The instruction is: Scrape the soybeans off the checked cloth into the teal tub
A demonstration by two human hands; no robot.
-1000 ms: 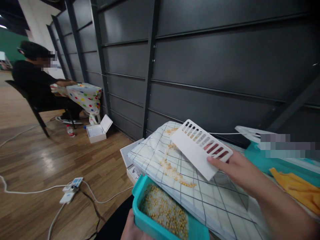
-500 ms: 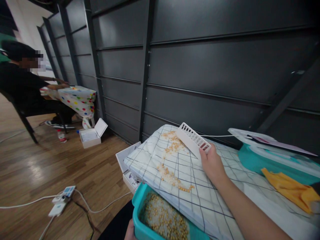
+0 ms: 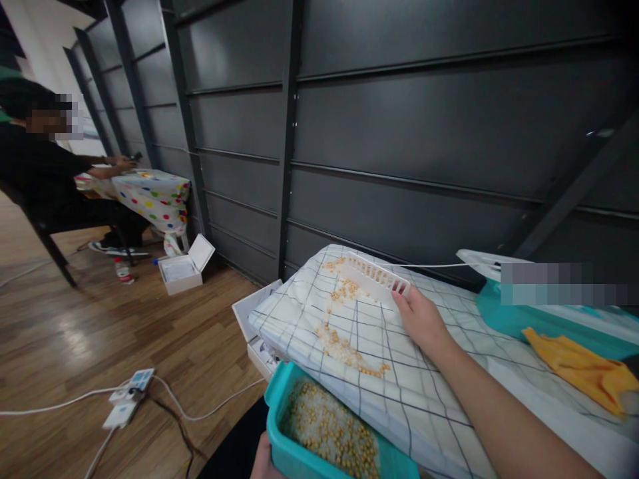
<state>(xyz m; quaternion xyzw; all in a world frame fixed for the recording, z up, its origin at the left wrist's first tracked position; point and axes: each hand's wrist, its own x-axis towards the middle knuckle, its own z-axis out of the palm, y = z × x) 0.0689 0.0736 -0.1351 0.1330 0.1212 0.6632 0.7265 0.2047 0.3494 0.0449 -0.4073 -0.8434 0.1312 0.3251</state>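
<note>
My right hand point(image 3: 422, 319) grips a white slotted plastic scraper point(image 3: 372, 276), held on edge against the checked tablecloth point(image 3: 424, 372). Yellow beans point(image 3: 344, 342) lie scattered in a trail on the cloth, from beside the scraper down to the near edge. Below that edge, a teal tray point(image 3: 279, 446) holds many yellow beans mixed with white grains. My left hand point(image 3: 262, 462) shows only partly at the bottom, holding the tray from beneath.
A teal bin point(image 3: 509, 319) and an orange cloth point(image 3: 579, 366) lie at the right. White boxes point(image 3: 249, 319) sit beside the table, a power strip point(image 3: 127, 399) with cables on the wooden floor. Another person point(image 3: 40, 173) sits at a dotted table point(image 3: 150, 193); dark wall panels behind.
My right hand carried the scraper from above the cloth's middle toward the far edge and lowered it onto the cloth behind the beans. The tray stayed in place.
</note>
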